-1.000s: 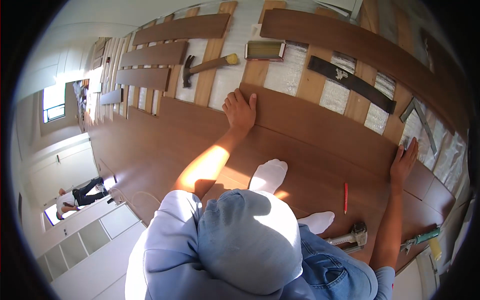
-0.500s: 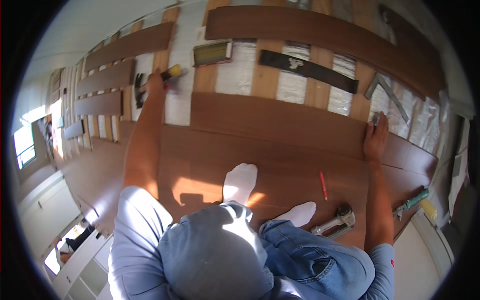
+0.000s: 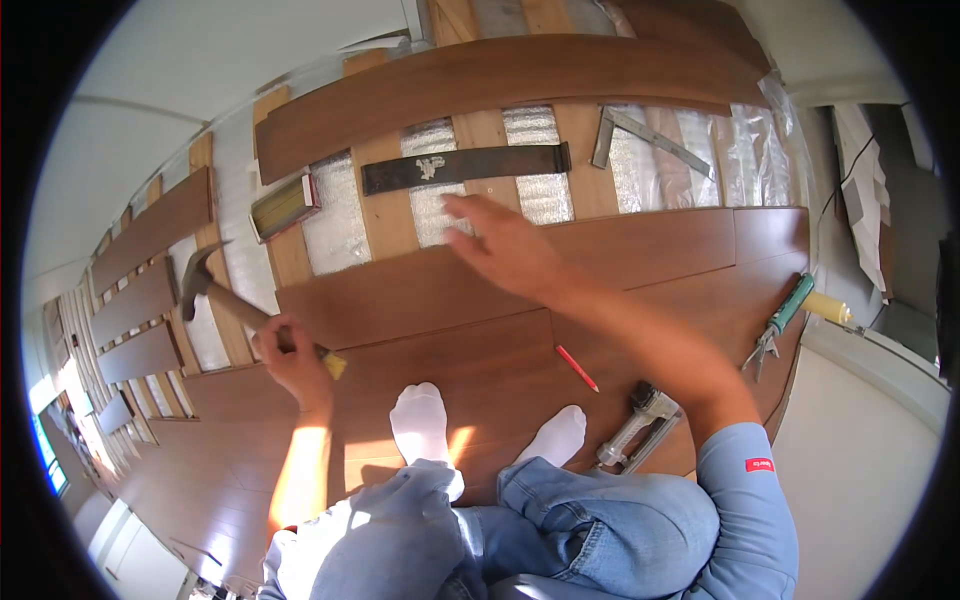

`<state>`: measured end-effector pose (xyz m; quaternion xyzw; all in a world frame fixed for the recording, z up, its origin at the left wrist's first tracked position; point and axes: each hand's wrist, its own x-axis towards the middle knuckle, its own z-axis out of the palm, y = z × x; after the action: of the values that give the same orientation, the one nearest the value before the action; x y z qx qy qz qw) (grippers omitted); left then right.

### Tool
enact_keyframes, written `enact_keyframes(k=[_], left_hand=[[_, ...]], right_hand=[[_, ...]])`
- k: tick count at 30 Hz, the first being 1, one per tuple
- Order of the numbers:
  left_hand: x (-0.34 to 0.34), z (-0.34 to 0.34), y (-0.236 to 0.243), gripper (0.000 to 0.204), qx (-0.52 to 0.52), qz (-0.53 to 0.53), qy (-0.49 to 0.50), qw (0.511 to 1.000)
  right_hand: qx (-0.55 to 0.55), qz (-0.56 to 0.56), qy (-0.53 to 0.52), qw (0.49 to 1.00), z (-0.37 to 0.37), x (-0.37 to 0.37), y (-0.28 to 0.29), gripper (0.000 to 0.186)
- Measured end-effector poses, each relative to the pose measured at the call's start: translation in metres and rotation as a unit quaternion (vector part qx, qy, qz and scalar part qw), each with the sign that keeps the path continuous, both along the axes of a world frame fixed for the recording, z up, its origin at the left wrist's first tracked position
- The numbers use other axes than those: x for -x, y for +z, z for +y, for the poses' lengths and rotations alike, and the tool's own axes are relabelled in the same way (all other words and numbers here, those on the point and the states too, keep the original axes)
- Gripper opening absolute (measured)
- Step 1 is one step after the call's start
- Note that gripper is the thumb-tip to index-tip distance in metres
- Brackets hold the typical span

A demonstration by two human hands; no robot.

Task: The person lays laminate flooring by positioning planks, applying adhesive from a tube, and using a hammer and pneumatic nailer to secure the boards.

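Observation:
My left hand [image 3: 297, 365] is closed round the handle of a claw hammer [image 3: 238, 308], which it holds above the boards at the left. The hammer's head points away to the far left, and a yellow end shows below the hand. My right hand [image 3: 505, 250] reaches over the brown plank [image 3: 640, 250] with its fingers apart and nothing in them. Just beyond its fingertips lies a black pull bar [image 3: 500, 163] with a bent right end, resting across the wooden battens [image 3: 392, 220]. Whether the right hand touches the plank is hard to tell.
A metal square [image 3: 655, 140] and an open box [image 3: 285, 208] lie on the battens. Long planks [image 3: 500, 72] rest farther off. Close to my feet are a red pencil [image 3: 577, 368] and a nail gun [image 3: 640, 425]. A green-handled caulking gun [image 3: 790, 305] lies at the right.
My right hand has left the plank's right end and swung left toward the pull bar. My left hand has drawn nearer with the hammer. The view has shifted.

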<state>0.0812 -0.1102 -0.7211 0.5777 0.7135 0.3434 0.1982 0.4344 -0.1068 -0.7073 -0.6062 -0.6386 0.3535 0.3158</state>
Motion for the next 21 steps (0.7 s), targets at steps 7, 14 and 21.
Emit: enact_keyframes(k=[7,14,21], left_hand=[[-0.166,-0.058,0.024,0.039,-0.074,-0.033,-0.353,0.932],[-0.155,0.012,-0.038,0.030,-0.121,0.079,-0.463,0.875],[-0.150,0.037,-0.078,0.006,-0.097,0.199,-0.435,0.873]], right_hand=[[0.136,0.133,-0.170,0.967,-0.001,0.061,0.046,0.042],[0.196,0.038,-0.253,0.947,-0.030,-0.130,0.042,0.030],[0.230,-0.329,-0.036,0.915,0.000,-0.214,0.000,0.035]])
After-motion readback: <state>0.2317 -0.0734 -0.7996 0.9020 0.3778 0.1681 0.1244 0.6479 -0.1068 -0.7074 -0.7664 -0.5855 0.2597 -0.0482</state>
